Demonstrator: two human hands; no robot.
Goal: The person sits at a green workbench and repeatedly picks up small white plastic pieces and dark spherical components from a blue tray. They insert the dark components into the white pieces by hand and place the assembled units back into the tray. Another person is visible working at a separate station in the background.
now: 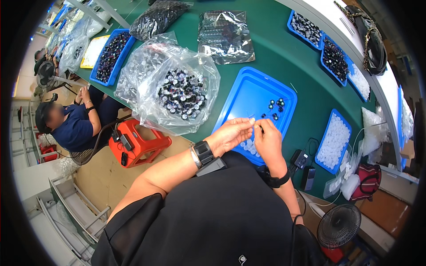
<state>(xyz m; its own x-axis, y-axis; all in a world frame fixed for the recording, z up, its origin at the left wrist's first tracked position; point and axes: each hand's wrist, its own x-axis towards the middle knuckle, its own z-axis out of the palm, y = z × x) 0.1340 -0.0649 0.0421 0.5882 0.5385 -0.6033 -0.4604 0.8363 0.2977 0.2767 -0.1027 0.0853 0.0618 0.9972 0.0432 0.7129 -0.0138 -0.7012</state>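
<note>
Over the near part of a blue tray [239,99], my two hands meet with their fingertips almost touching. My left hand [233,135] is closed in a pinch, palm partly turned up, and a thin wire-like strand shows by its fingertips. My right hand [268,142] is also pinched closed, on something too small to make out. Beyond the fingers, several small dark round parts with shiny faces [276,106] lie in the tray. Translucent white caps [250,145] sit at its near end, partly hidden by my hands.
Left of the tray lies an open clear bag of small black-and-clear parts [182,95]. A flat shiny bag [225,37] lies behind. On the right is a tray of white caps [333,141] beside black adapters [299,158]. A red stool [133,142] and a seated person [73,117] are at left.
</note>
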